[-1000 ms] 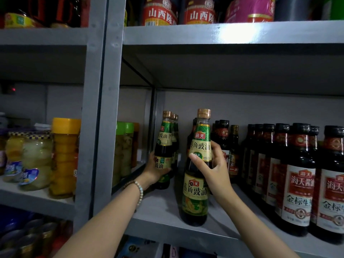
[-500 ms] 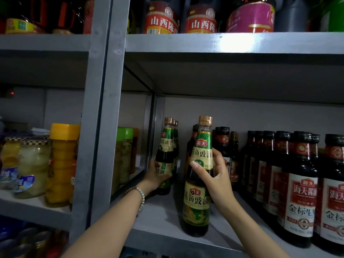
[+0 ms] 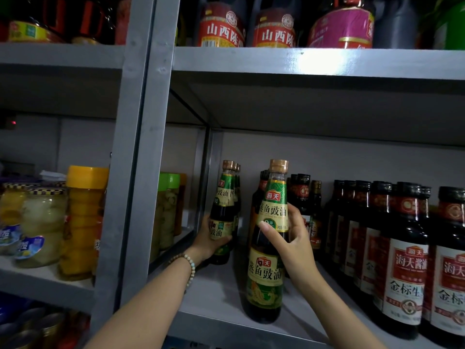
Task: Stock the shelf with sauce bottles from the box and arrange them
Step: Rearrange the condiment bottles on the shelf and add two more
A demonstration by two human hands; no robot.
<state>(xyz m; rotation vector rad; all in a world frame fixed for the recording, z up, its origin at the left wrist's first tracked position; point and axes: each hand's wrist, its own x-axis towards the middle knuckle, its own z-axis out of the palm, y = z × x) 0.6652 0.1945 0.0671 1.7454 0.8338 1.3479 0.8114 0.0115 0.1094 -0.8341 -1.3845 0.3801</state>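
Note:
Two green-labelled sauce bottles with gold caps stand on the grey shelf (image 3: 216, 295). My right hand (image 3: 289, 245) grips the front bottle (image 3: 268, 273) around its shoulder, near the shelf's front edge. My left hand (image 3: 208, 241), a bead bracelet on its wrist, holds the lower body of the rear-left bottle (image 3: 224, 212), which heads a short row of like bottles by the left upright. The box is out of view.
Several dark soy bottles with red labels (image 3: 402, 270) fill the shelf's right side. A grey upright post (image 3: 133, 172) divides off jars of preserved fruit (image 3: 83, 222) at left. The shelf above (image 3: 314, 61) carries large red-labelled jugs.
Both hands keep their hold on the two bottles. The view has tilted upward, so the bottles sit lower in the frame; the bottles have hardly shifted on the shelf.

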